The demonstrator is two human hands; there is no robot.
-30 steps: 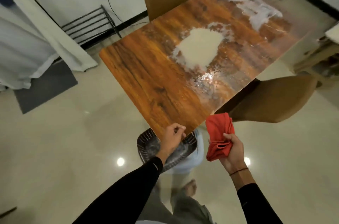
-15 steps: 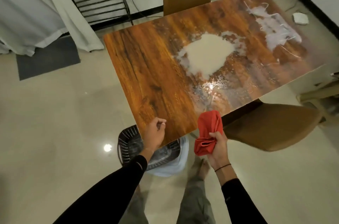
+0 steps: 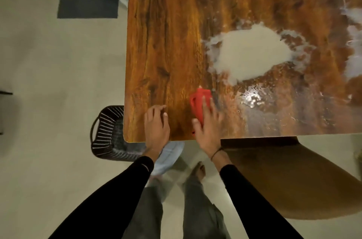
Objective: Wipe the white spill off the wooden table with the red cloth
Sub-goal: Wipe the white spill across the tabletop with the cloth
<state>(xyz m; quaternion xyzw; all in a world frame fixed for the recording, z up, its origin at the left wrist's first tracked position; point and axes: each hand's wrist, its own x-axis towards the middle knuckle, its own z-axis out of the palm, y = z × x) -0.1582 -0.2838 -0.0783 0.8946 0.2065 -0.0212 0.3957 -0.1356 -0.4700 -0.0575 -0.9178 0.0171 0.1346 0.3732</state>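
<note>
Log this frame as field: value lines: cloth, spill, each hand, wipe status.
cloth: red cloth flat on wooden table, near edge
spill: white spill mid-table, beyond the cloth, not touching it
right hand: right hand presses the cloth, fingers straight
left hand: left hand rests on bare wood, holds nothing
wipe status: not yet begun on the main pool

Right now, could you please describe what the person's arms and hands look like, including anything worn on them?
Both arms are covered by long, close-fitting black sleeves that end at the wrists. The left hand is bare, with no glove or ring visible. The right hand is bare too, and a thin dark band circles its wrist just above the cuff.
</note>
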